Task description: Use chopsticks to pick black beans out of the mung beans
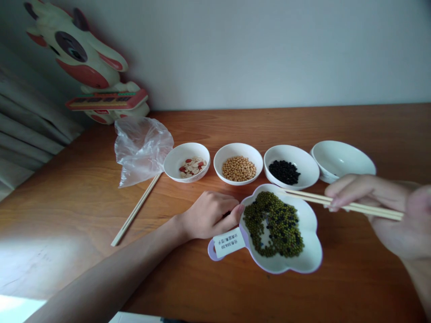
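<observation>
My left hand (209,216) is curled, its thumb and fingers gripping the left rim of a white flower-shaped dish (310,240) with a lilac edge. Green mung beans (291,237) mixed with black beans lie in the dish. A paper label (229,242) with printed characters is stuck on its lilac handle. In my right hand (377,202) is a pair of wooden chopsticks (360,207). Their tips are over the dish's far rim, close to a white bowl (310,172) holding black beans (284,172). I cannot make out anything between the tips.
Further left stand a bowl (218,157) of soybeans and a bowl (171,166) of pale and reddish flakes. Another white bowl (346,154) is at right. A plastic bag (143,148), spare chopsticks (136,210) and a cow-shaped toy keyboard (104,98) are at left.
</observation>
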`<state>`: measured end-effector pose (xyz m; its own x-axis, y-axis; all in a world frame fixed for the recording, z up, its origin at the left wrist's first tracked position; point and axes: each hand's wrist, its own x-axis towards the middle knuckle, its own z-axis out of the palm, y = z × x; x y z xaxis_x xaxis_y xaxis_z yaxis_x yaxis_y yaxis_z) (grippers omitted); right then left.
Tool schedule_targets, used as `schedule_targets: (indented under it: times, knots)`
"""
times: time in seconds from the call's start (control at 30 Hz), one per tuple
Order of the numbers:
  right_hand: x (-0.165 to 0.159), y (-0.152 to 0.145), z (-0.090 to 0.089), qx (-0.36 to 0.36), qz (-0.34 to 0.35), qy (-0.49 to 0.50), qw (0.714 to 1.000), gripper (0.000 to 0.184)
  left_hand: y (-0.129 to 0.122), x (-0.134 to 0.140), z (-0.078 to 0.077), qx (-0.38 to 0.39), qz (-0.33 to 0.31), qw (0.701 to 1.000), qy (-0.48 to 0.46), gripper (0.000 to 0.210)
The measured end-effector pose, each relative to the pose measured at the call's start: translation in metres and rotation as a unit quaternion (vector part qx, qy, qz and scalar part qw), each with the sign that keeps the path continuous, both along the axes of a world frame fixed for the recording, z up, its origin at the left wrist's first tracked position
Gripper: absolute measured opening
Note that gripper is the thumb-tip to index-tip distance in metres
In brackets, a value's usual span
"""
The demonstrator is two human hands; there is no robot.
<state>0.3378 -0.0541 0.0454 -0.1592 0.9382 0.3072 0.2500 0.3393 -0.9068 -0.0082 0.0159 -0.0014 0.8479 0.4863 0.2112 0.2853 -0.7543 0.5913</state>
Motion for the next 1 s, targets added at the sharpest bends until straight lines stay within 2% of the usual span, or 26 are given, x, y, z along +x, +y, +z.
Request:
schedule_targets:
  times: [0.1,0.23,0.57,0.87,1.0]
  knots:
    - [-0.005,-0.004,0.006,-0.045,0.092,-0.046,0.994,0.087,0.000,0.000,0.000,-0.004,-0.001,1.000,0.000,0.044]
    - [-0.008,-0.003,0.005,-0.127,0.149,-0.080,0.977,0.093,0.000,0.001,0.000,-0.002,0.003,1.000,-0.003,0.043]
    - [-0.003,-0.003,-0.003,-0.139,0.147,-0.116,0.972,0.091,0.000,0.001,0.001,0.006,0.002,1.000,-0.003,0.044]
    - [-0.005,-0.002,-0.008,-0.139,0.156,-0.094,0.973,0.089,-0.001,0.001,0.001,0.006,0.000,1.000,-0.002,0.044]
    - [-0.005,-0.004,-0.011,-0.134,0.147,-0.091,0.976,0.082,0.000,0.001,0.001,0.010,-0.001,1.000,-0.001,0.045]
